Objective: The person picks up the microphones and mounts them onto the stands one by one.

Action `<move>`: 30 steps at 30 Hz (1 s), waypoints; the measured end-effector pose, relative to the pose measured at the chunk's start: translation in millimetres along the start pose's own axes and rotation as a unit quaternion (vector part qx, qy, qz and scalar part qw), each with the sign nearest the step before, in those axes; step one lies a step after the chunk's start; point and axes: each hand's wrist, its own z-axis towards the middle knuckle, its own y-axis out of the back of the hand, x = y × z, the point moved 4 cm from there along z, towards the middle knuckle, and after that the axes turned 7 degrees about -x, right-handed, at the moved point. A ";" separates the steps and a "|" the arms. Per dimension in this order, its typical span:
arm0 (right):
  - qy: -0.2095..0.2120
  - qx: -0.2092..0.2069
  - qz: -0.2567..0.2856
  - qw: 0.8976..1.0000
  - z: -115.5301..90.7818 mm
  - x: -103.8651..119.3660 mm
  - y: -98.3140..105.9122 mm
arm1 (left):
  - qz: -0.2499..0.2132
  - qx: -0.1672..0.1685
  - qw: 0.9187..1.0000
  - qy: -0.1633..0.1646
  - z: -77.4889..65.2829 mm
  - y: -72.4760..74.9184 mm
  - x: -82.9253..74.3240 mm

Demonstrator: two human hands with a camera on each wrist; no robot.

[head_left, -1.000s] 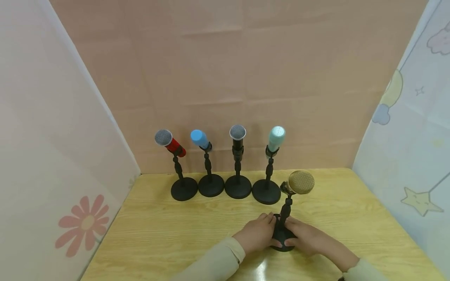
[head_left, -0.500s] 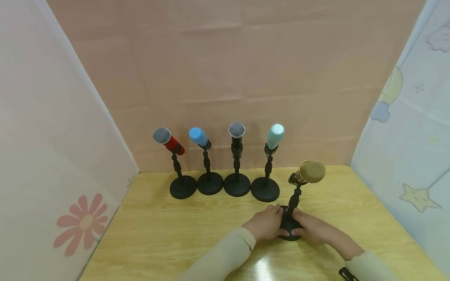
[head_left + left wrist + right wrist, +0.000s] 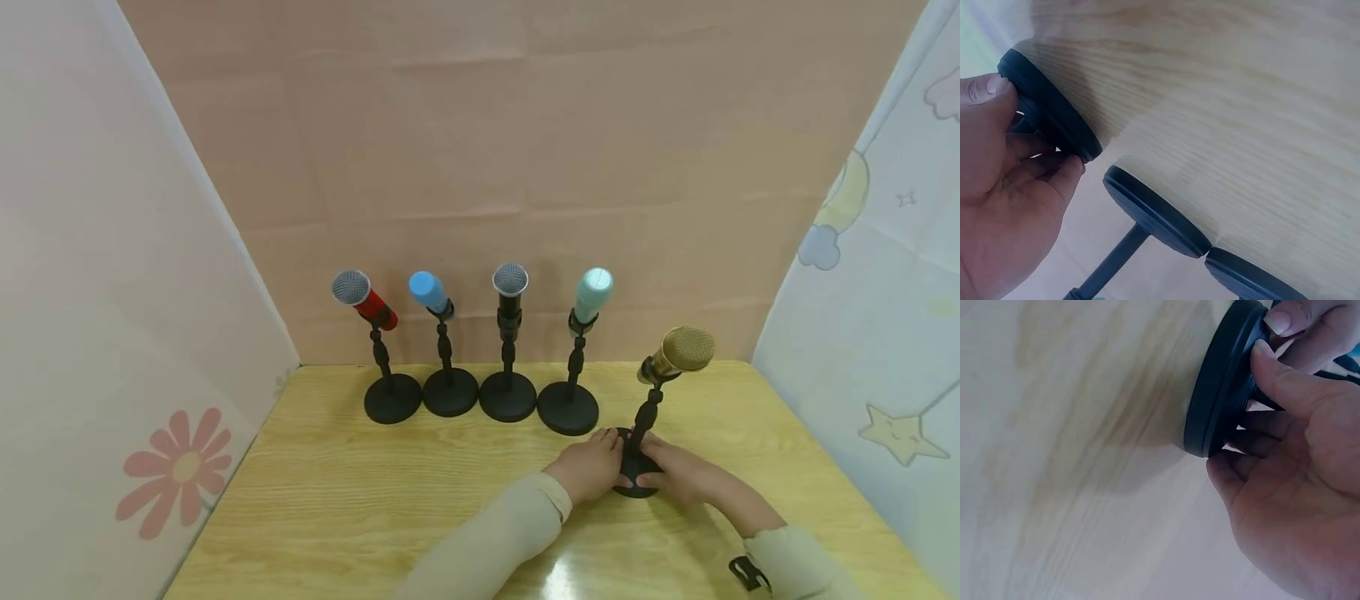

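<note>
A gold microphone (image 3: 686, 350) sits tilted in the clip of a black stand, at the right of the head view. My left hand (image 3: 591, 468) grips the left side of the stand's round base (image 3: 633, 490), with the thumb near the front edge. On the opposite side, my right hand (image 3: 681, 473) holds the same base, fingers curled behind the post. The two thumbs lie close together on the base, as the right wrist view shows beside the dark disc (image 3: 1225, 381). In the left wrist view, fingertips press at the base's rim (image 3: 1054, 109).
Behind the hands stand a red microphone (image 3: 375, 308), a blue one (image 3: 428, 290), a black one (image 3: 509, 300) and a mint-green one (image 3: 594, 292) on black stands. A tan backdrop (image 3: 480, 167) rises at the back of the wooden table (image 3: 337, 500), with cloth walls either side.
Both hands have moved the gold microphone's stand to the right and away from me, toward the right end of the row. The other microphones have stayed in place.
</note>
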 end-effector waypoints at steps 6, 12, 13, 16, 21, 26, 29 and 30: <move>-0.003 -0.005 -0.002 1.000 4.4 -8.6 4.2 | 0.005 -0.005 1.000 0.000 9.4 -1.1 -0.2; -0.004 -0.010 -0.012 1.000 9.5 -18.0 13.3 | 0.001 -0.028 1.000 -0.002 22.0 6.5 1.1; -0.008 -0.010 -0.010 1.000 10.0 -19.2 14.4 | 0.000 -0.028 1.000 0.000 24.0 7.7 1.0; -0.008 -0.009 -0.011 1.000 12.4 -23.5 17.8 | -0.005 -0.029 0.999 0.012 30.3 9.5 -0.5; -0.020 0.003 -0.002 1.000 18.1 -31.4 22.0 | -0.003 -0.035 0.999 0.041 37.1 9.3 -3.9; -0.032 0.013 0.005 0.999 27.2 -39.6 25.7 | -0.018 -0.037 0.996 0.074 41.3 12.1 -2.1; -0.046 0.021 0.011 0.999 30.6 -43.6 28.0 | -0.033 -0.032 0.995 0.086 42.9 11.7 -0.6; -0.051 0.023 0.013 0.998 31.4 -44.4 28.7 | -0.039 -0.029 0.995 0.089 43.2 11.2 -0.1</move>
